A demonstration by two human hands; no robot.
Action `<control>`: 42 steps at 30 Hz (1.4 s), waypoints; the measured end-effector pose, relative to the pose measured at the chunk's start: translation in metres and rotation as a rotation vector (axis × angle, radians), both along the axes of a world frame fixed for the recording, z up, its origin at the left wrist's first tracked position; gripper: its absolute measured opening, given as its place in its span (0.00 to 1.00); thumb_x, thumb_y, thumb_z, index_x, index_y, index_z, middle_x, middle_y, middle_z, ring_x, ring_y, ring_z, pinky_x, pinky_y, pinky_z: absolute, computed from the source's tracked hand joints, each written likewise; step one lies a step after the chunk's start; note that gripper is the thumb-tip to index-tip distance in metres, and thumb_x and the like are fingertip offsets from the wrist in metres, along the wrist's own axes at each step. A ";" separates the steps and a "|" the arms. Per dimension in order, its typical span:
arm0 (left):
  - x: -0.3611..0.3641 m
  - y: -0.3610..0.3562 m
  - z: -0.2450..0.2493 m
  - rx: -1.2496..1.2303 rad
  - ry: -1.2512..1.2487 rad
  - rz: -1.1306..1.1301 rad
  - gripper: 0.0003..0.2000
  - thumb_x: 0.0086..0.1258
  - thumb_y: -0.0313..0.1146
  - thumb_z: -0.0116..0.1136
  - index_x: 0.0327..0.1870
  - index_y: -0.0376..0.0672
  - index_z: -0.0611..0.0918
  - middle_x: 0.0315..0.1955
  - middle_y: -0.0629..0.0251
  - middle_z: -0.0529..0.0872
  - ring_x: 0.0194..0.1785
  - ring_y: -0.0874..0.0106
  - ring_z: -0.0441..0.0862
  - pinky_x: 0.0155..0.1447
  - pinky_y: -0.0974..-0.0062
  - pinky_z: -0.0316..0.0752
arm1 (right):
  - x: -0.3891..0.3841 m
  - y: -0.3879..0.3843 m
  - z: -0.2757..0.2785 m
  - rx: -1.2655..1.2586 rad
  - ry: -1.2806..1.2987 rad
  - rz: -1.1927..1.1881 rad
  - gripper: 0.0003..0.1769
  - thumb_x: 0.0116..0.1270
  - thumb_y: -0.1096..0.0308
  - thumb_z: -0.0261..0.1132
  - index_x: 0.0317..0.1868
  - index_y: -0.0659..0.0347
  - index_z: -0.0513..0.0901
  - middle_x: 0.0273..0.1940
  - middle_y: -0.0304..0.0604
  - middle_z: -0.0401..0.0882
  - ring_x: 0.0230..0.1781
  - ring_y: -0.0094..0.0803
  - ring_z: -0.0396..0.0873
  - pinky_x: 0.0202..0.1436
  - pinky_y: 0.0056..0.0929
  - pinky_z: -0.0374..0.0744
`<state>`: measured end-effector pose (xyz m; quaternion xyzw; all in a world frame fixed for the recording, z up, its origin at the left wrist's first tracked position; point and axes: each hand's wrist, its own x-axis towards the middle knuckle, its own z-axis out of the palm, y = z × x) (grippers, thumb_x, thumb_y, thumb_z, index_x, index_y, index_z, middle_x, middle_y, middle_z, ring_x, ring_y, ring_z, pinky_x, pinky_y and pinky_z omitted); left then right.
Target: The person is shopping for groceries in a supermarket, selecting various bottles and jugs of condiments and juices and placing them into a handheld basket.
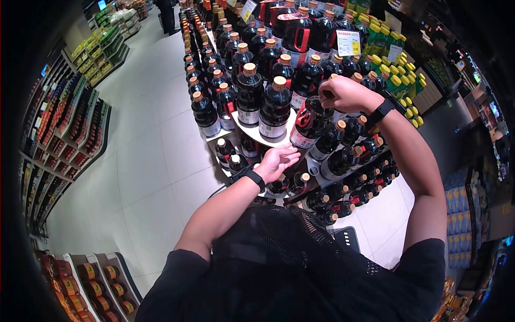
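My right hand (346, 94) is closed at the top of a dark bottle (312, 122) with a red and white label, probably soy sauce; its cap is hidden behind my fingers. The bottle leans slightly, its base near the front edge of a white display shelf (252, 134). Just below that base my left hand (276, 160) lies palm up, with fingers stretched out and nothing in it. Two similar bottles with tan caps, a nearer bottle (275, 110) and another bottle (249, 94), stand upright left of the held one.
Tiers of dark bottles (340, 161) surround the display, with yellow-capped green bottles (399, 80) behind on the right. A price card (348, 43) stands above. Stocked shelves (70, 129) line the left side across a tiled aisle (145, 145). A person (167, 19) stands far back.
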<state>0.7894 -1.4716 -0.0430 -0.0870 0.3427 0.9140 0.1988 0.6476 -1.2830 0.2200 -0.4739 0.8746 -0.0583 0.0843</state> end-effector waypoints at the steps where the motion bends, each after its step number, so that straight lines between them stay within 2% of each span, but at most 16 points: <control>1: -0.001 -0.001 -0.002 -0.004 -0.002 0.002 0.40 0.74 0.28 0.56 0.82 0.31 0.49 0.77 0.41 0.61 0.78 0.52 0.66 0.82 0.59 0.61 | -0.002 -0.001 -0.001 -0.001 -0.003 0.002 0.11 0.58 0.70 0.73 0.39 0.68 0.86 0.34 0.56 0.86 0.37 0.51 0.85 0.43 0.43 0.80; 7: -0.003 -0.001 -0.001 -0.012 -0.006 0.049 0.39 0.75 0.28 0.55 0.82 0.32 0.48 0.77 0.44 0.62 0.78 0.52 0.66 0.81 0.56 0.62 | -0.013 -0.012 -0.008 0.005 -0.026 -0.001 0.12 0.59 0.69 0.74 0.41 0.67 0.87 0.35 0.55 0.86 0.39 0.51 0.85 0.43 0.43 0.81; 16: -0.004 -0.009 0.006 -0.011 0.058 -0.005 0.38 0.76 0.25 0.52 0.83 0.34 0.48 0.80 0.45 0.56 0.78 0.53 0.66 0.78 0.53 0.68 | -0.019 -0.019 -0.013 0.041 0.024 0.036 0.10 0.58 0.69 0.72 0.39 0.65 0.86 0.33 0.53 0.86 0.38 0.52 0.85 0.41 0.43 0.81; 25: -0.011 -0.012 0.007 0.014 0.044 -0.035 0.38 0.75 0.25 0.53 0.83 0.34 0.48 0.79 0.42 0.58 0.76 0.54 0.70 0.76 0.54 0.70 | -0.012 -0.018 -0.016 -0.003 0.081 0.009 0.09 0.57 0.69 0.70 0.36 0.65 0.85 0.33 0.54 0.86 0.39 0.53 0.86 0.41 0.45 0.81; 26: -0.012 -0.012 0.006 0.015 0.041 -0.031 0.38 0.75 0.25 0.53 0.83 0.34 0.48 0.79 0.42 0.59 0.76 0.53 0.70 0.76 0.54 0.71 | -0.010 -0.018 -0.014 0.008 0.075 -0.002 0.11 0.58 0.66 0.72 0.37 0.64 0.85 0.34 0.54 0.86 0.39 0.52 0.86 0.42 0.45 0.82; 29: -0.010 -0.012 0.008 0.007 0.036 -0.018 0.37 0.76 0.26 0.53 0.82 0.33 0.50 0.78 0.43 0.59 0.75 0.52 0.70 0.75 0.53 0.71 | -0.011 -0.015 -0.018 -0.032 0.051 -0.021 0.13 0.59 0.67 0.74 0.39 0.67 0.84 0.34 0.52 0.85 0.38 0.50 0.85 0.43 0.42 0.81; 32: -0.004 -0.021 0.002 0.005 0.085 -0.030 0.35 0.76 0.27 0.54 0.81 0.32 0.54 0.78 0.44 0.62 0.75 0.52 0.71 0.75 0.52 0.71 | 0.002 -0.012 -0.008 -0.037 0.112 -0.052 0.19 0.62 0.62 0.75 0.48 0.65 0.84 0.42 0.53 0.86 0.43 0.49 0.85 0.47 0.42 0.81; 35: 0.016 -0.040 0.004 -0.021 0.072 -0.020 0.33 0.77 0.29 0.53 0.80 0.31 0.57 0.75 0.44 0.66 0.75 0.53 0.71 0.76 0.53 0.70 | 0.012 0.010 -0.008 -0.263 0.329 -0.046 0.26 0.63 0.54 0.74 0.57 0.59 0.83 0.47 0.53 0.87 0.47 0.51 0.86 0.52 0.44 0.83; 36: 0.025 -0.049 0.008 -0.023 0.075 -0.016 0.32 0.78 0.30 0.52 0.80 0.30 0.57 0.76 0.43 0.65 0.75 0.53 0.71 0.75 0.53 0.70 | 0.020 0.016 0.002 -0.296 0.271 -0.060 0.31 0.64 0.52 0.74 0.64 0.58 0.80 0.51 0.54 0.86 0.49 0.51 0.86 0.54 0.45 0.83; 39: 0.054 -0.082 -0.002 -0.028 0.104 -0.012 0.33 0.77 0.32 0.53 0.80 0.32 0.58 0.76 0.43 0.66 0.73 0.53 0.74 0.73 0.56 0.72 | 0.077 0.037 0.033 -0.423 0.041 -0.293 0.26 0.67 0.59 0.75 0.61 0.62 0.81 0.42 0.47 0.85 0.38 0.33 0.85 0.45 0.32 0.82; 41: 0.080 -0.109 -0.014 0.006 0.073 0.023 0.33 0.77 0.31 0.53 0.80 0.31 0.58 0.74 0.43 0.69 0.70 0.55 0.77 0.71 0.58 0.75 | 0.099 0.068 0.013 -0.691 -0.111 -0.327 0.22 0.68 0.63 0.74 0.59 0.64 0.82 0.38 0.40 0.83 0.32 0.23 0.78 0.38 0.25 0.79; 42: 0.094 -0.122 -0.023 -0.004 0.062 0.051 0.32 0.77 0.33 0.52 0.80 0.32 0.59 0.74 0.43 0.71 0.68 0.56 0.79 0.69 0.60 0.76 | 0.114 0.083 -0.002 -0.746 -0.059 -0.357 0.20 0.69 0.64 0.73 0.58 0.63 0.82 0.37 0.38 0.82 0.31 0.21 0.77 0.36 0.24 0.78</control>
